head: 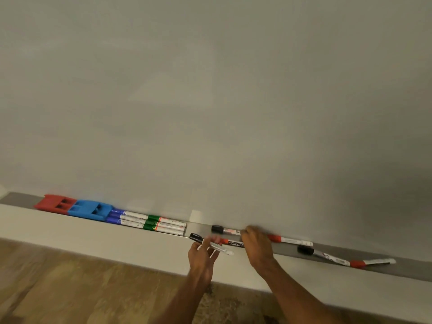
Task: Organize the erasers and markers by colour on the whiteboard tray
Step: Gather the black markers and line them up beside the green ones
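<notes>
L hand (203, 253) is seen in front of the mid part of the tray (406, 271), fingers spread and only loosely curled, w/ a black-cap marker (196, 237) held among them. Its white barrel runs down-right past the fingers and its cap points up-left at the tray's front lip. R hand (256, 246) is laid over the tray just beside it, back to cam, fingers curled down. Its fingertips touch the end of a rear black marker (221, 229) lying against the whiteboard (210, 101), and a labelled marker w/ red band (232, 243) sticks out left from under the hand. Whether either is gripped can't be told, palm side hidden. Right of R hand, in the tray: a red marker (289, 240) along the back, then a far black marker (305, 250) and a far red marker (356, 263), approx end to end, angled. At the tray's left end a red eraser (55, 204) is touched by a blue eraser (90, 210), then 3 blue markers (115, 217) lie side by side, w/ 3 green markers (153, 217) end to end after them. Wood floor (70, 288) shows below.
</notes>
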`<state>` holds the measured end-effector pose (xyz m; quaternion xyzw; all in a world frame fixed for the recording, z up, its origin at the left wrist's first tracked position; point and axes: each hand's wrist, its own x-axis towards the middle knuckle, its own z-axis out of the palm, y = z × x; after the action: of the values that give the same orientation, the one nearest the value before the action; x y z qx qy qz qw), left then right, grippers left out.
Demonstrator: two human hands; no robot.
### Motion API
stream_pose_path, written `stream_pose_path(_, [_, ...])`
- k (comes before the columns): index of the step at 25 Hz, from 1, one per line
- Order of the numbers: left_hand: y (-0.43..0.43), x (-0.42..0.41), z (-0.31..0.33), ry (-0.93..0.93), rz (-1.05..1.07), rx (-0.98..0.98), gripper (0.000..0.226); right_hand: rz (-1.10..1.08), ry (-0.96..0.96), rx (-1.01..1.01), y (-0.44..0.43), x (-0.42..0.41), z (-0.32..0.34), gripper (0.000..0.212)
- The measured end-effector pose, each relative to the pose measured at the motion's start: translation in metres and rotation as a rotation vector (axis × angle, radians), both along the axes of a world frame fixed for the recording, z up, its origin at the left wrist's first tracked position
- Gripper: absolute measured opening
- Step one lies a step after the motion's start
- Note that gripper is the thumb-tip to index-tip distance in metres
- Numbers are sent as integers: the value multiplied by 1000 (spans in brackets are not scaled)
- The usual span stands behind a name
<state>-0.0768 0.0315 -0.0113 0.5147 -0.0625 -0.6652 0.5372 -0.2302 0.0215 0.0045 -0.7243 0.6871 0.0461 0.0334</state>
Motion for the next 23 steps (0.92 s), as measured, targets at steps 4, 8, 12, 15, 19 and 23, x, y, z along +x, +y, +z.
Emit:
stream_pose_path(4, [-2,5,-1,28,-42,-29,16,-15,52,-22,-4,4,0,21])
stream_pose_path(8, [-6,8,-3,57,-69,-25,12,-34,49,-30,-9,2,-4,17])
stream_pose_path(12, [-9,7,-9,61,-88,-12,15,12,62,42,-15,0,-14,22])
stream_pose_path(15, [-11,5,-17,38,-99,-1,24,-7,89,52,-18,1,-16,21])
stream_pose_path(19, [-11,6,-21,76,-97,7,19,-11,135,41,-19,1,-16,19])
stream_pose_path(23, [-11,7,-24,124,-66,17,19,0,76,33,-17,-3,-19,23])
